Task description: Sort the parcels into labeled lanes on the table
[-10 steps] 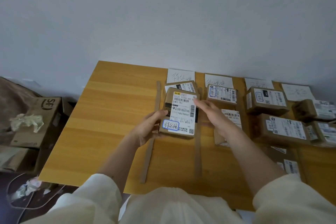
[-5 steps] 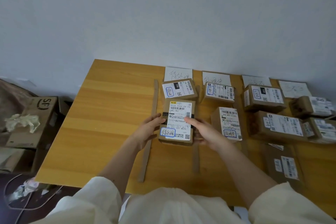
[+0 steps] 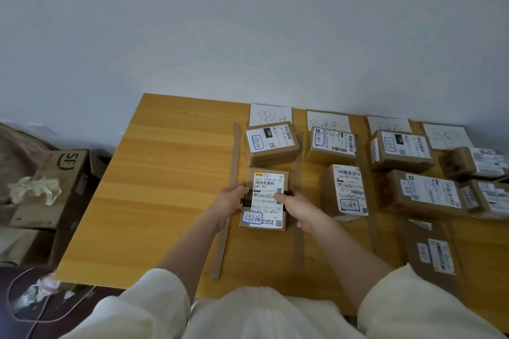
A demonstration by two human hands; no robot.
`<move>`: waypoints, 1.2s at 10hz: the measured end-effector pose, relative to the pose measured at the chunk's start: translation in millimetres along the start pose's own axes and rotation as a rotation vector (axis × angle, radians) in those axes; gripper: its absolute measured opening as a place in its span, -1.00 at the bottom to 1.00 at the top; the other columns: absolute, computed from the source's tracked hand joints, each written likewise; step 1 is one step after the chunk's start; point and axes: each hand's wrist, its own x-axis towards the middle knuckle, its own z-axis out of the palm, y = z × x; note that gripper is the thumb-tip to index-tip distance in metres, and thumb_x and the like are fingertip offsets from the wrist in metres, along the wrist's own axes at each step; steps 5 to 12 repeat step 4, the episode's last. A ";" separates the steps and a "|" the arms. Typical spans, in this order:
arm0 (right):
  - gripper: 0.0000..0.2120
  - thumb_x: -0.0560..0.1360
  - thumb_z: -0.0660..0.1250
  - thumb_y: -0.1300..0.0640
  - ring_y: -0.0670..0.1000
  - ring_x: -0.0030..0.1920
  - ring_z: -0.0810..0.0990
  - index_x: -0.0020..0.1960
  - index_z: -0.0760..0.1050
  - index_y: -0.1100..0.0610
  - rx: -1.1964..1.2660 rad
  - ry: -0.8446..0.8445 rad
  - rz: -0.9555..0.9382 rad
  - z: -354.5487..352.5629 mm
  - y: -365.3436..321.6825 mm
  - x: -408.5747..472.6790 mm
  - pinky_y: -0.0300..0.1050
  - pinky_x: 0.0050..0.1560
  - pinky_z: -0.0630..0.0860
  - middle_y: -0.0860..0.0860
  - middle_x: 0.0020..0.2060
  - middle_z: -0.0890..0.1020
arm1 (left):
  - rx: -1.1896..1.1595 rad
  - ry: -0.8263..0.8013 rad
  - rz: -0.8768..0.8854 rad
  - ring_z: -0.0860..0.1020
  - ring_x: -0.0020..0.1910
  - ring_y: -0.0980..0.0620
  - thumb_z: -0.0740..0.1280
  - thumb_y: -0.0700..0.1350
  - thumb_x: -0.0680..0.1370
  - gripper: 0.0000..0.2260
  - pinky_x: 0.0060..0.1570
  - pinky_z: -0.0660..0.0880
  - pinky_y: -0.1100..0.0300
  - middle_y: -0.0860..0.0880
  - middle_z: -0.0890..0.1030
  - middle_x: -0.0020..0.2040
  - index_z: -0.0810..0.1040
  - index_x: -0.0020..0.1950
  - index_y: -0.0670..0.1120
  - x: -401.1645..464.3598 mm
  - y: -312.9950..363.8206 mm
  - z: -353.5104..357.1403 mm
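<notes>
A small brown parcel (image 3: 265, 187) with a white shipping label and a blue-circled handwritten tag lies flat in the leftmost lane of the wooden table (image 3: 170, 173). My left hand (image 3: 230, 201) grips its left side and my right hand (image 3: 296, 205) grips its right side. Behind it in the same lane sits another parcel (image 3: 271, 143), below a white lane label (image 3: 270, 114). Cardboard strips (image 3: 230, 201) mark the lane borders. The second lane holds two parcels (image 3: 345, 191).
Further lanes to the right hold several labelled parcels (image 3: 400, 150), and a flat parcel (image 3: 432, 253) lies near the front right. Left of the table, cardboard boxes (image 3: 49, 187) with crumpled plastic stand on the floor, and a cable lies there. A white wall rises behind the table.
The parcel came down from a tilted, lifted pose to lie flat in the left lane, slightly nearer me. My right hand moved from its far corner to its right side.
</notes>
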 end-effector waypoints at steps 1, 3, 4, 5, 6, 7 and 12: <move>-0.64 0.63 0.22 0.08 0.11 0.26 0.55 0.40 0.36 0.11 0.012 0.005 0.007 -0.7 0.6 3.3 0.04 0.30 0.43 0.07 0.28 0.58 | 0.023 0.004 -0.002 0.49 0.24 -0.03 0.20 -0.06 0.60 -0.69 0.20 0.46 0.05 -0.04 0.56 0.24 0.47 0.34 0.00 3.6 0.7 0.7; -0.50 0.62 0.22 0.00 0.14 0.40 0.40 0.50 0.25 0.14 -0.022 0.086 -0.015 -7.2 -8.8 -0.2 0.03 0.33 0.33 0.07 0.41 0.44 | 0.078 0.048 0.022 0.42 0.31 -0.06 0.23 -0.04 0.59 -0.59 0.33 0.38 0.00 -0.10 0.47 0.35 0.39 0.44 -0.05 1.7 9.8 3.5; -0.52 0.60 0.23 -0.08 0.14 0.35 0.44 0.45 0.33 0.09 -0.037 0.188 -0.117 -23.7 -27.2 -13.5 0.07 0.34 0.37 0.04 0.39 0.45 | 0.022 0.151 0.107 0.41 0.35 -0.09 0.26 -0.06 0.59 -0.61 0.37 0.35 -0.07 -0.11 0.47 0.35 0.42 0.41 -0.05 -3.8 26.2 0.1; -0.52 0.60 0.23 -0.08 0.14 0.35 0.44 0.45 0.33 0.09 -0.037 0.188 -0.117 -23.7 -27.2 -13.5 0.07 0.34 0.37 0.04 0.39 0.45 | 0.022 0.151 0.107 0.41 0.35 -0.09 0.26 -0.06 0.59 -0.61 0.37 0.35 -0.07 -0.11 0.47 0.35 0.42 0.41 -0.05 -3.8 26.2 0.1; -0.52 0.60 0.23 -0.08 0.14 0.35 0.44 0.45 0.33 0.09 -0.037 0.188 -0.117 -23.7 -27.2 -13.5 0.07 0.34 0.37 0.04 0.39 0.45 | 0.022 0.151 0.107 0.41 0.35 -0.09 0.26 -0.06 0.59 -0.61 0.37 0.35 -0.07 -0.11 0.47 0.35 0.42 0.41 -0.05 -3.8 26.2 0.1; -0.52 0.60 0.23 -0.08 0.14 0.35 0.44 0.45 0.33 0.09 -0.037 0.188 -0.117 -23.7 -27.2 -13.5 0.07 0.34 0.37 0.04 0.39 0.45 | 0.022 0.151 0.107 0.41 0.35 -0.09 0.26 -0.06 0.59 -0.61 0.37 0.35 -0.07 -0.11 0.47 0.35 0.42 0.41 -0.05 -3.8 26.2 0.1; -0.52 0.60 0.23 -0.08 0.14 0.35 0.44 0.45 0.33 0.09 -0.037 0.188 -0.117 -23.7 -27.2 -13.5 0.07 0.34 0.37 0.04 0.39 0.45 | 0.022 0.151 0.107 0.41 0.35 -0.09 0.26 -0.06 0.59 -0.61 0.37 0.35 -0.07 -0.11 0.47 0.35 0.42 0.41 -0.05 -3.8 26.2 0.1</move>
